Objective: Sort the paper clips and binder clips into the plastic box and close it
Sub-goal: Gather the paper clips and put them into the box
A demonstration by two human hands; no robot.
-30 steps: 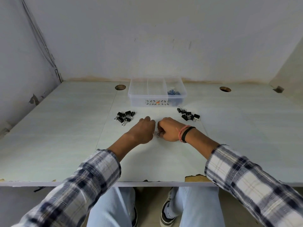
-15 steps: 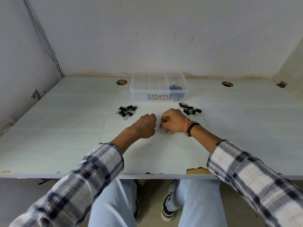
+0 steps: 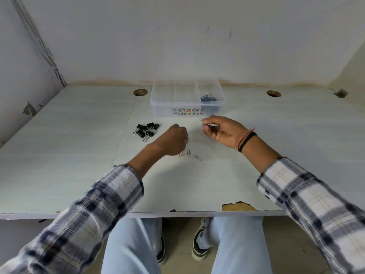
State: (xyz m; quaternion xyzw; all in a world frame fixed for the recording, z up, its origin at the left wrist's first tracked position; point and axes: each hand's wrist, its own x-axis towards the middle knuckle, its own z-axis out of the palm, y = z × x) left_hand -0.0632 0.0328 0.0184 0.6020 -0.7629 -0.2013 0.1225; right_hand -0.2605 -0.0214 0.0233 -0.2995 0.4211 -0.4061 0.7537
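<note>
R fingers (image 3: 207, 123) are pinched shut on a few small clips (image 3: 209, 126), some blue, one silver tip poking out the top. The R hand (image 3: 223, 131) is lifted off the table (image 3: 197, 184), palm turned up a bit, just in front of the box (image 3: 187, 99) but not touching it. Pink and black bands (image 3: 245, 139) sit on that wrist.

L hand (image 3: 173, 140) is curled in a loose fist, back to the camera. Can't tell if its fingers are holding anything, they are hidden behind the knuckles. It is low over the table, right next to the loose silver clips (image 3: 189, 154). About 3 or 4 of those lie flat on the table, just by the L hand, w/ one a little apart to the right.

Black binder clips (image 3: 147, 130) are in a small pile to the left of the L hand, not touching it.

The box is clear plastic, open, no lid on it, at the back near the wall. It has 3 parts. The right part has a heap of blue clips (image 3: 208, 98). The left and middle parts look bare.

Both arms wear checked sleeves (image 3: 110, 194). Knees in light jeans (image 3: 134, 246) and shoes show under the table edge.
</note>
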